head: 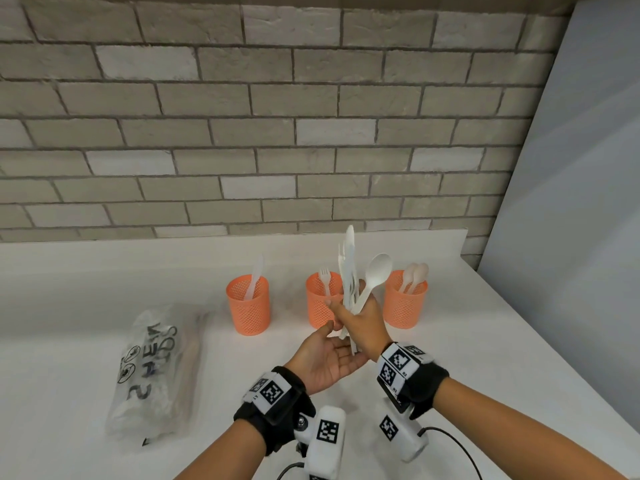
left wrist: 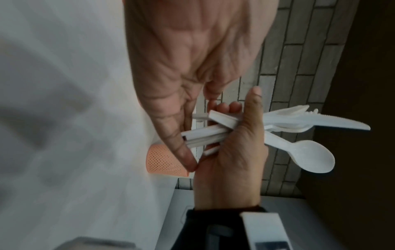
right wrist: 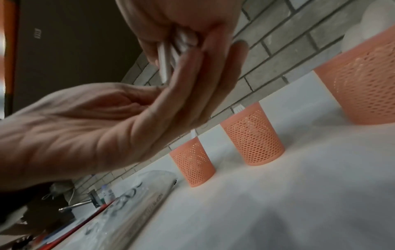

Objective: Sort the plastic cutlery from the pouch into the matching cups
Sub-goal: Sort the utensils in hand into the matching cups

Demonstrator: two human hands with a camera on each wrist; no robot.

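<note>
The right hand (head: 363,317) has its fingers curled round a mixed bundle of white plastic cutlery (head: 349,282), held upright above the white counter (head: 485,341), in front of the middle orange perforated cup (head: 320,301). The left hand (head: 325,358) lies open, palm up, fingers straight against the handle ends. The clear printed pouch (head: 156,372) lies near left.

Step in hand: sorting the bundle. One white spoon (head: 375,275) splays right; the next move probably calls for pinching it free and dropping it into the right orange cup (head: 405,303), which holds spoons.
</note>
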